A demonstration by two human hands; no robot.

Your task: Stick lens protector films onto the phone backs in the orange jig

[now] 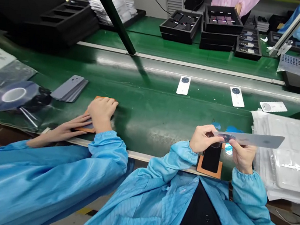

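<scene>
My left hand [203,138] and my right hand [242,157] both pinch a thin grey phone back cover [258,139], held flat and almost edge-on above the belt's near edge. My fingers close around its camera-ring end. Right under it lies an orange jig with a black pad [211,161]. A blue film scrap [228,148] lies just behind my hands.
To my left, a co-worker in blue sleeves presses both hands [101,113] on another orange jig. A tape roll [15,95] and a stack of grey covers [71,88] lie far left. White covers [183,85] ride the green belt [151,101]. Clear trays [293,162] stand right, black trays [220,25] behind.
</scene>
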